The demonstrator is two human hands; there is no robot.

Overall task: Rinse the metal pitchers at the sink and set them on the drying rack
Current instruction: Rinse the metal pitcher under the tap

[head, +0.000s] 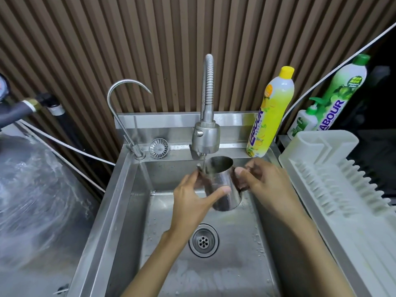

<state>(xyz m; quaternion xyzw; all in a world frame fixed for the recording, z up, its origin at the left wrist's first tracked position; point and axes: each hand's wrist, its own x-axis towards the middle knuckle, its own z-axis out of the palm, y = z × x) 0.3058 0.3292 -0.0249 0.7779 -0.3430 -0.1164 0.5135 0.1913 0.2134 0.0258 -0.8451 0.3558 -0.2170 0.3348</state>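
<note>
Left hand (191, 199): grasps the shiny steel pitcher (222, 185), steadying it.
Right hand (264, 182): grips its handle side, tilting the mouth under the flexible tap (205, 136).
White plastic drying rack (325, 179): empty, beside.

Two bare forearms were seen, ending in the left hand (190, 202) and right hand (265, 181); no sleeves, rings or watch were worn.

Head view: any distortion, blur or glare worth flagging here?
Head view: wide-angle bending curves the slatted wall and drying rack edges; the plastic sheet at left is smeared; the pitcher between left hand and right hand stays fairly sharp.
</note>
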